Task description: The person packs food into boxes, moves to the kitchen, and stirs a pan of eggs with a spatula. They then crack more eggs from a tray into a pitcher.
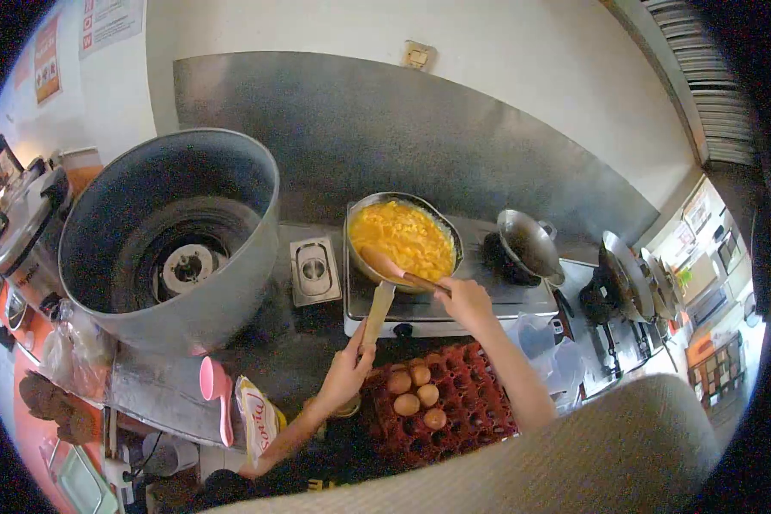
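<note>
A round pan (457, 230) of yellow scrambled egg (407, 230), partly set and partly wet, sits on the stove (497, 300). My left hand (348, 370) is closed around the pan's pale, flat handle (379, 315), which slants down toward me. My right hand (464, 306) grips a wooden spoon (384, 263) by its shaft, and the spoon's rounded head lies in the egg near the pan's front left. Below my hands, a red egg tray (467, 390) holds several brown eggs (405, 404) on its left side, with bare hollows beside them.
A large, deep grey pot (265, 184) stands at the left. Between it and the stove lies a small steel container (314, 272). A pink scoop (217, 381) and a yellow-white packet (259, 420) are at the front left. Another pan (527, 244) sits right of the egg.
</note>
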A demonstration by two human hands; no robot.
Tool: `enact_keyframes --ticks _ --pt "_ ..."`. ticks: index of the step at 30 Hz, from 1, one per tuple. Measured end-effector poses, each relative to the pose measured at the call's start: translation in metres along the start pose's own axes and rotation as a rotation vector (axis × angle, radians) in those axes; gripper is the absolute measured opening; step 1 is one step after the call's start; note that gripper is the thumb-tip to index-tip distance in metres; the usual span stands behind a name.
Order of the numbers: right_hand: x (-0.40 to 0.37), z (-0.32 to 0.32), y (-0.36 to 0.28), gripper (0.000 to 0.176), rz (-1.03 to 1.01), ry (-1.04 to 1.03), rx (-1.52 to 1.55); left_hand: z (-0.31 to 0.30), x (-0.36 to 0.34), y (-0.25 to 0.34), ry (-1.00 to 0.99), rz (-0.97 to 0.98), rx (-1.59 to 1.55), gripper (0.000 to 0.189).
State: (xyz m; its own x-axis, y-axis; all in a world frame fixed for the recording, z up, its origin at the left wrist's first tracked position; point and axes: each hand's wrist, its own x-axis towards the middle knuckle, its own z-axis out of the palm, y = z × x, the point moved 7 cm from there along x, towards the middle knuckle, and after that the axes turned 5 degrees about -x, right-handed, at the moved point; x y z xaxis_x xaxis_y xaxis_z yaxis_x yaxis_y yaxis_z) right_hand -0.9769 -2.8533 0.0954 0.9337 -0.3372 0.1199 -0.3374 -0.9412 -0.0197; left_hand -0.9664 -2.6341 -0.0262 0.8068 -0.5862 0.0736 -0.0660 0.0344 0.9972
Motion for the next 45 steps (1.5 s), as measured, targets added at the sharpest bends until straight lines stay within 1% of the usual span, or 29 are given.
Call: enact_keyframes --ticks 4,7,8,9,10,12,14,16,18,20,22,24,27,30,31,32,34,35,36,38,41,44,45 --pt "0.019 0.016 0.028 0.025 0.027 0.088 -0.063 -0.002 0.0 0.01 0.016 0.041 0.073 0.054" --pt "0.027 0.015 0.046 0.024 0.011 0.181 -0.119 -0.001 0.003 0.003 0.034 0.055 0.089 0.054" --pt "0.031 0.013 0.049 0.023 0.001 0.217 -0.134 -0.002 0.003 0.002 0.027 0.033 0.075 0.054" --pt "0.033 0.002 0.048 0.021 0.044 0.159 -0.152 -0.002 0.002 0.003 0.021 0.008 0.061 0.054" --pt "0.033 -0.012 0.046 0.021 0.054 0.173 -0.179 -0.001 0.001 0.002 0.013 -0.019 0.046 0.054" --pt "0.042 -0.036 0.043 0.022 0.04 0.156 -0.173 0.0 0.002 -0.002 0.02 -0.005 0.027 0.053" --pt "0.043 -0.074 0.027 0.023 0.078 0.076 -0.228 0.002 0.003 -0.004 0.001 -0.009 -0.008 0.052" --pt "0.068 -0.072 0.035 0.023 -0.031 0.005 -0.279 0.002 0.001 0.0 0.024 -0.001 -0.022 0.051" --pt "0.097 -0.05 0.035 0.023 -0.247 -0.323 -0.315 0.001 0.003 -0.006 0.023 0.023 -0.011 0.052" --pt "0.099 -0.061 0.012 0.022 -0.211 -0.512 -0.199 0.001 0.004 -0.01 0.019 0.028 -0.011 0.052" --pt "0.103 -0.059 -0.005 0.019 -0.24 -0.665 -0.298 0.001 0.003 -0.007 0.021 0.017 -0.01 0.052" --pt "0.099 -0.071 -0.019 0.019 -0.091 -0.773 -0.261 0.001 0.003 0.002 0.027 -0.018 -0.004 0.052" --pt "0.096 -0.086 -0.027 0.02 -0.006 -0.889 -0.27 0.001 0.003 -0.003 0.011 -0.006 -0.027 0.051" --pt "0.105 -0.089 -0.014 0.023 0.091 -0.87 -0.409 0.002 0.003 -0.006 0.016 -0.021 -0.066 0.051" --pt "0.111 -0.081 -0.006 0.017 0.166 -0.943 -0.549 0.002 0.004 -0.006 0.013 -0.014 -0.065 0.051" --pt "0.117 -0.079 0.002 0.017 0.168 -0.835 -0.55 0.002 0.004 -0.006 0.011 -0.006 -0.065 0.052" --pt "0.094 -0.103 -0.001 0.019 0.168 -0.618 -0.551 0.002 0.004 -0.007 0.008 0.002 -0.065 0.052" --pt "0.074 -0.119 -0.015 0.02 0.051 -0.595 -0.688 0.003 0.004 -0.005 0.007 0.005 -0.065 0.052" --pt "0.078 -0.114 -0.007 0.021 0.069 -0.486 -0.714 0.002 0.002 -0.004 0.008 0.007 -0.065 0.052" --pt "0.096 -0.095 0.032 0.023 0.101 -0.241 -0.768 0.001 0.0 -0.003 0.018 0.004 -0.025 0.051" --pt "0.109 -0.08 0.074 0.024 0.158 0.03 -0.667 0.0 0.002 -0.004 0.023 0.008 -0.018 0.051" --pt "0.106 -0.069 0.082 0.022 0.087 0.095 -0.685 0.002 0.002 -0.006 0.02 0.01 -0.039 0.051" --pt "0.11 -0.063 0.087 0.022 0.097 0.101 -0.66 0.002 0.002 -0.005 0.018 0.012 -0.043 0.05"
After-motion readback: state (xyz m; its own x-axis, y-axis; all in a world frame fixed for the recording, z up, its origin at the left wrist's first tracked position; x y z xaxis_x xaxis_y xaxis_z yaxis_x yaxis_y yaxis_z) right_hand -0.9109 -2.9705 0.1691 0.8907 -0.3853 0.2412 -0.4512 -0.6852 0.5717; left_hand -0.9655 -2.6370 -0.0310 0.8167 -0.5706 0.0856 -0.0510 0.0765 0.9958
